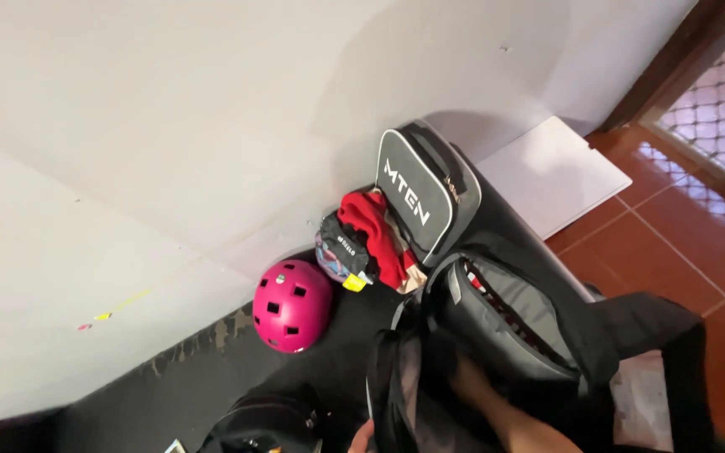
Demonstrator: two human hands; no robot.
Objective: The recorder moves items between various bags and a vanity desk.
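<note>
My right hand reaches into the open mouth of a black and grey bag. Its fingers are hidden inside, and only the wrist and forearm show at the bottom edge. A small part of my left hand shows at the bottom, against the bag's left rim; its grip cannot be made out. The bag's black mesh flap hangs between the two hands.
A pink helmet lies by the white wall. Behind the bag are a grey and black case, a red cloth and a small colourful pouch. A white board lies on the red tiled floor. A dark rounded object sits bottom left.
</note>
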